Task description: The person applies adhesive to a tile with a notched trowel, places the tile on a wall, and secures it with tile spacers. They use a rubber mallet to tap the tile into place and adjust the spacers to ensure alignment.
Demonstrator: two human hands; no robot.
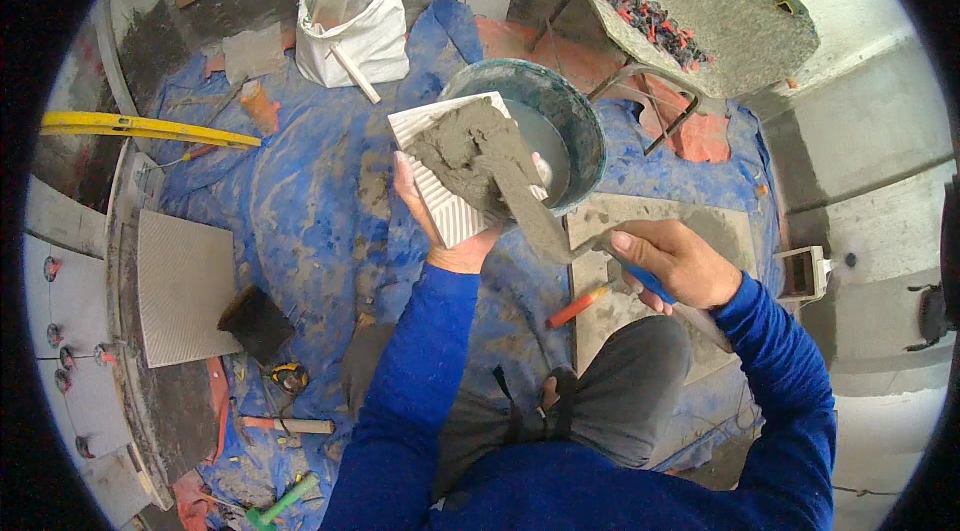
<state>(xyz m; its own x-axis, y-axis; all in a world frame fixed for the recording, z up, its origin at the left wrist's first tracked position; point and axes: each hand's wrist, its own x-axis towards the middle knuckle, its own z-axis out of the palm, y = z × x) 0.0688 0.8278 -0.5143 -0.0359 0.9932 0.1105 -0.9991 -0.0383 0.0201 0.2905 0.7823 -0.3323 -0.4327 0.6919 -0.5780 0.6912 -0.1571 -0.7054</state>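
1. Head view: the left hand is supporting a ridged pale tile from below, clasping it, digits showing at the tile's left and right edges.
2. Right hand is closing tightly round the blue handle of a trowel, back of the hand facing up, forearm angling in from lower right. Blade is pointing up-left, touching the grey mortar heaped on the tile.
3. Just beyond the left hand, a dark green bucket is standing partly behind the tile, holding cloudy liquid. Farther off, a white sack is standing open.
4. Below the right hand, a flat slab is lying on a blue sheet; an orange-handled tool is lying just left of that hand.
5. Well left of the left hand, a yellow level is jutting inward.
6. Tile is hiding much of the left hand's fingers; mortar is covering most ridges; right fingers are obscuring the trowel's handle. Sack's contents are proving hard to identify.
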